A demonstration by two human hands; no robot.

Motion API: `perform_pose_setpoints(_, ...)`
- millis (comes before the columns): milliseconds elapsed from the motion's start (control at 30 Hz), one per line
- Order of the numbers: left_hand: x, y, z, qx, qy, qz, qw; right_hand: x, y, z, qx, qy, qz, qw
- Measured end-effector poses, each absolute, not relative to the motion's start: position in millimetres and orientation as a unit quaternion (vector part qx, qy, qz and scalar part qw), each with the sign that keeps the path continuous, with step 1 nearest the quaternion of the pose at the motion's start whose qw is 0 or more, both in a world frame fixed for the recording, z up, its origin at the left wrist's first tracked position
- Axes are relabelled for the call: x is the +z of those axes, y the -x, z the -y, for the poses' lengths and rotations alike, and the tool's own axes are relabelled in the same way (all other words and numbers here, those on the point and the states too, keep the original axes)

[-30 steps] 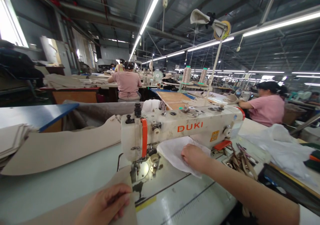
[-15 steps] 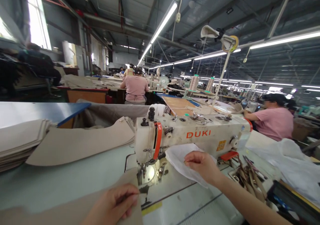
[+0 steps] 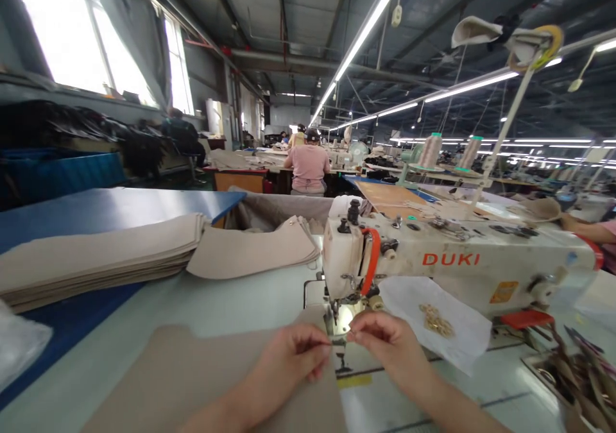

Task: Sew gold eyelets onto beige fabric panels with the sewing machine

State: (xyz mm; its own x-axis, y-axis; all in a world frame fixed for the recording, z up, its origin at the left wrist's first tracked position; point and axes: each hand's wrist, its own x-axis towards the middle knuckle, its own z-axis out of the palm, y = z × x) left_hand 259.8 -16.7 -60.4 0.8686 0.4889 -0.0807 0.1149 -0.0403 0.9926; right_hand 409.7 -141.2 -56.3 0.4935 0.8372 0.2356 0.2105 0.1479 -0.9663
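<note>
Pinched right hand (image 3: 389, 343), contents unclear, has left gold metal rings (image 3: 437, 322) at its two o'clock, nearing left hand (image 3: 291, 359) pinching flat beige fabric (image 3: 202, 372)

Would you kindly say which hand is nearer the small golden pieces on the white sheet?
The right hand, left of the golden pieces; the left hand is farther left, over beige fabric.

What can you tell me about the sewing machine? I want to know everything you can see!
The sewing machine is off-white and smudged, and looks like painted metal. Orange letters on its long arm spell DUKI. An orange strip runs down its left end, near black knobs on top. A yellow label sits lower right. Light shines by the needle. It stands upright on the pale table.
</note>
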Motion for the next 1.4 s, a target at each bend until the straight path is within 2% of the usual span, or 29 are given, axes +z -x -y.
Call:
perform_pose_setpoints(433,-67.3,-267.5,10.5,0.175,-0.646,-0.236,0.705,-70.0,-397.4,129.6,0.222,0.546,0.506,0.63)
perform_pose_setpoints(733,-60.5,-263.5,12.8,0.186,-0.67,-0.229,0.681,-68.6,-395.8,128.1,0.232,0.536,0.475,0.658)
perform_pose_setpoints(1200,-65.2,-258.5,5.2,0.16,-0.712,-0.197,0.655,-71.1,-397.7,134.5,0.198,0.603,0.486,0.6)
perform_pose_setpoints(1300,-63.5,-258.2,4.7,0.173,-0.72,-0.19,0.645,-71.6,-398.3,135.2,0.218,0.591,0.475,0.614)
perform_pose_setpoints(1400,-60.1,-258.2,5.1,0.185,-0.722,-0.189,0.639,-73.1,-398.4,134.2,0.287,0.568,0.451,0.626)
